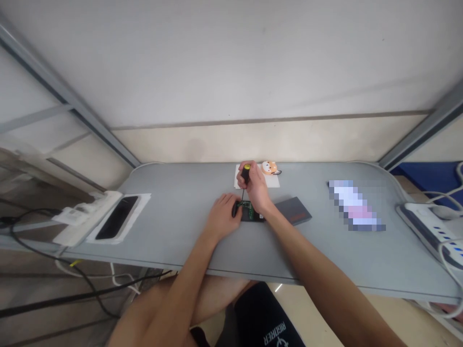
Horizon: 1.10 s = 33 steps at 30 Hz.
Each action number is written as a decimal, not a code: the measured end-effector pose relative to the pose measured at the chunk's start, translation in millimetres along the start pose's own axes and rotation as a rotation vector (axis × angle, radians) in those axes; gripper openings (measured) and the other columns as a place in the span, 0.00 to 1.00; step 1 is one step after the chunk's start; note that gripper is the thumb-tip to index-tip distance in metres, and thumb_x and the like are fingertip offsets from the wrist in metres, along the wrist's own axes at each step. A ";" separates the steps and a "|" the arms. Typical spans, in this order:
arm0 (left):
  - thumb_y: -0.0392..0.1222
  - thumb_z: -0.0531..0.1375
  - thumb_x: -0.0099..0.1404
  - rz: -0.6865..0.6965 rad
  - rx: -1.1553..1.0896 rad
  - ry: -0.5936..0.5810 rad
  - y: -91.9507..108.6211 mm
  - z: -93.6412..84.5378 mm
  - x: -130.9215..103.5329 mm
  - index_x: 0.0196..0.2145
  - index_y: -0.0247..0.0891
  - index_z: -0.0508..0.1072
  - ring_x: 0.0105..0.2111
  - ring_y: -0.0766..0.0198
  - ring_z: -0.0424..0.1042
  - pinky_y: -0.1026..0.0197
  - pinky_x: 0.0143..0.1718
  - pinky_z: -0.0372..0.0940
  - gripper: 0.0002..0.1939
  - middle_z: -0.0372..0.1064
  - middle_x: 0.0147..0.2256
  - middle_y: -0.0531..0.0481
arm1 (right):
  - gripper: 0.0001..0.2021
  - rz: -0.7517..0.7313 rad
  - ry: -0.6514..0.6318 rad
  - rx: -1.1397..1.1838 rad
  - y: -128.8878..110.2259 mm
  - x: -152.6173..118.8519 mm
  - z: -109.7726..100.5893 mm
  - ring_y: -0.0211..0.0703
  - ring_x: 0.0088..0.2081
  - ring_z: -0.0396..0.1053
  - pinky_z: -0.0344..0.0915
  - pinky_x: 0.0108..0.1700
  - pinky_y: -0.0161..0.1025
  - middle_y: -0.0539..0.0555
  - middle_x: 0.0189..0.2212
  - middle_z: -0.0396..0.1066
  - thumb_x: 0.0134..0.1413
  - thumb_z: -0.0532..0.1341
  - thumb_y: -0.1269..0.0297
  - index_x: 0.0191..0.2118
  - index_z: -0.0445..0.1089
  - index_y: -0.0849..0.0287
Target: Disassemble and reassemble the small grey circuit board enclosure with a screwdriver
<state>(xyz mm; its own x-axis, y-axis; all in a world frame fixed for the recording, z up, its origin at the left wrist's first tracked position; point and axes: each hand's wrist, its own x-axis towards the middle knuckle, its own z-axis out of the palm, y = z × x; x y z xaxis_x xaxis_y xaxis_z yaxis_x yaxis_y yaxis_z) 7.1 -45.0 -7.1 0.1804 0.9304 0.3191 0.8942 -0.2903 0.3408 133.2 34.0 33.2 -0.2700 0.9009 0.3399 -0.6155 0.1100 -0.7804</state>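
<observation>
My right hand (255, 185) is closed around the black and yellow handle of a screwdriver (246, 174). The screwdriver stands nearly upright, its thin shaft pointing down at a green circuit board (247, 208). That board sits in an opened black device (257, 218) lying flat on the desk; its exact kind cannot be made out. My left hand (224, 214) grips the device's left end, fingers curled against it. Partly behind my right wrist lies a dark flat panel (294, 210) with faint reddish lettering. Whether the screwdriver tip touches a screw is too small to tell.
White paper (273, 181) and an orange-and-white animal-faced case (269, 167) lie behind my hands on the grey desk (181, 193). A black phone (118, 218) rests on paper at left, beside a power strip (87, 217). A pixelated phone (356, 205) and another power strip (434, 226) are at right.
</observation>
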 end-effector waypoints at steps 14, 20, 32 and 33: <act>0.35 0.58 0.69 0.005 -0.008 0.010 0.6 -0.8 -0.9 0.45 0.40 0.70 0.48 0.51 0.70 0.46 0.53 0.67 0.07 0.73 0.44 0.45 | 0.22 0.023 -0.008 0.016 1.6 0.4 -0.6 0.37 0.24 0.52 0.50 0.27 0.35 0.46 0.24 0.53 0.66 0.54 0.38 0.39 0.65 0.53; 0.35 0.58 0.69 0.010 -0.005 0.021 0.4 -0.8 -1.3 0.44 0.41 0.70 0.48 0.52 0.70 0.47 0.52 0.67 0.07 0.73 0.44 0.46 | 0.21 0.001 -0.004 0.025 1.0 1.4 -1.6 0.35 0.24 0.51 0.48 0.27 0.35 0.45 0.23 0.53 0.67 0.55 0.40 0.39 0.66 0.54; 0.35 0.58 0.69 0.002 -0.006 0.008 2.1 -1.4 -1.6 0.44 0.40 0.69 0.48 0.51 0.70 0.47 0.52 0.67 0.06 0.73 0.44 0.46 | 0.21 -0.003 0.032 0.009 0.4 0.7 -1.1 0.36 0.24 0.50 0.51 0.27 0.34 0.45 0.23 0.54 0.67 0.55 0.39 0.40 0.65 0.53; 0.35 0.58 0.69 0.000 -0.005 0.009 2.1 -1.3 -1.8 0.44 0.40 0.69 0.48 0.51 0.70 0.47 0.52 0.67 0.06 0.73 0.44 0.46 | 0.20 -0.011 0.032 0.012 0.7 0.7 -1.1 0.36 0.24 0.51 0.51 0.27 0.34 0.45 0.23 0.54 0.67 0.55 0.39 0.40 0.65 0.53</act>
<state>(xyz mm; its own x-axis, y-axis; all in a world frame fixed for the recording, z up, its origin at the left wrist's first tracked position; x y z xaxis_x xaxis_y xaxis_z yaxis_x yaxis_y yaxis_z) 8.1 -47.6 -5.8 0.1765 0.9285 0.3266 0.8924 -0.2909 0.3450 133.4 35.2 32.4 -0.2393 0.9126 0.3316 -0.6273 0.1154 -0.7702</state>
